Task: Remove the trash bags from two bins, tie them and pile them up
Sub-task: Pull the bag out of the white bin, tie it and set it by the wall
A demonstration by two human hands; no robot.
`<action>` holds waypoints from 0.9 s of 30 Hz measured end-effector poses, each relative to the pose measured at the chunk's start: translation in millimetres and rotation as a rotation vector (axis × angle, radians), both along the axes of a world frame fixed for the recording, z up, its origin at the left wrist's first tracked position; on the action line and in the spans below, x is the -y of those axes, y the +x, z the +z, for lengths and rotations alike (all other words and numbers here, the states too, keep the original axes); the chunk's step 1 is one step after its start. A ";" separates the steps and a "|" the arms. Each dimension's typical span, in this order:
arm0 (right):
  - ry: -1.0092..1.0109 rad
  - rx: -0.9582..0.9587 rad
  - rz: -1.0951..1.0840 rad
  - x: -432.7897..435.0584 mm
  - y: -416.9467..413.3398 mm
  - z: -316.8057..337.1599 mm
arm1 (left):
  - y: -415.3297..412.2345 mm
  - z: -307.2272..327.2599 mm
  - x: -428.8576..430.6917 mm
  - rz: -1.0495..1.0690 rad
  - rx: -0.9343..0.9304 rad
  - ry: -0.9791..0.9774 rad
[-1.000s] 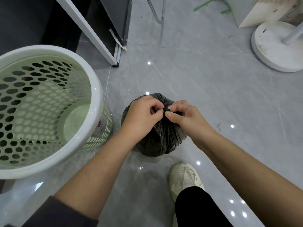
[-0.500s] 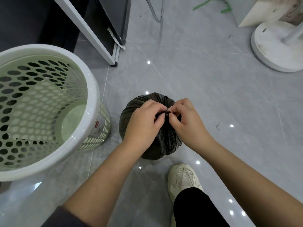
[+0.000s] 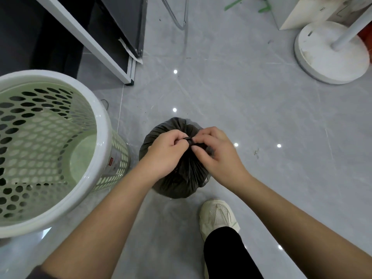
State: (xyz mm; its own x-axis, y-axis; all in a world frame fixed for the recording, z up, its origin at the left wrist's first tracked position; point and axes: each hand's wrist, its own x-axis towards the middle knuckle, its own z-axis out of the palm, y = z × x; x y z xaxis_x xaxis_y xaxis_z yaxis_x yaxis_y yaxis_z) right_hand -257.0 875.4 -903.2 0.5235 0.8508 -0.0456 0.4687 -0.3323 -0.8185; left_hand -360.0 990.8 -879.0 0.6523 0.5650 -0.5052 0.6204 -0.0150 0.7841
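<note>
1. Both grips pinching the gathered neck of the crinkled black plastic trash bag (image 3: 181, 176): left hand (image 3: 164, 152) curled with fingertips pressed on the twisted knot (image 3: 188, 140), right hand (image 3: 216, 153) opposite, thumb and fingers closed on the same twist.
2. Hands nearly touching each other over the top of the bag, knuckles up, forearms reaching in from the lower corners.
3. Bag resting on the glossy grey tiled floor (image 3: 271, 121), just beside the round pale-green perforated plastic bin with white rim (image 3: 50, 150), and just ahead of a cream mesh sneaker (image 3: 217, 215).
4. Bin unlined, its bare green bottom visible through the opening; judged as the one already emptied.
5. Progress, as a judgement: first bag out of its bin and mid-tying, knot formed but not yet released. Second bin, second bag and any pile not in view, so roughly the first half underway, the rest left.
6. Look of the bag: small, rounded and plump, thin film pleated in fine folds running up to the neck, slightly glossy; contents hidden.
7. Background only: white round stand base (image 3: 330, 53) well apart at upper right.
</note>
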 end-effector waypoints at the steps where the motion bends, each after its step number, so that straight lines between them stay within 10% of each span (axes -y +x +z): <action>1: -0.015 0.006 0.018 0.5 1.7 5.8 | 1.1 8.3 0.3 -0.009 -0.010 -0.016; 13: -0.141 0.142 0.014 38.9 63.8 206.8 | 63.4 225.0 28.3 -0.045 -0.078 -0.300; 27: -0.175 0.240 -0.282 192.4 88.7 444.1 | 132.0 451.6 148.8 -0.533 -0.088 -0.068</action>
State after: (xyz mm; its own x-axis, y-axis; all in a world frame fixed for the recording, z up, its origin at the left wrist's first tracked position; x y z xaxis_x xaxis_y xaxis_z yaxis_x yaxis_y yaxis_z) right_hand -168.3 683.0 -459.2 0.7482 0.6629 -0.0252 0.5102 -0.5993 -0.6169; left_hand -228.0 842.1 -427.4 0.7931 0.1320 -0.5946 0.6039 -0.2965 0.7398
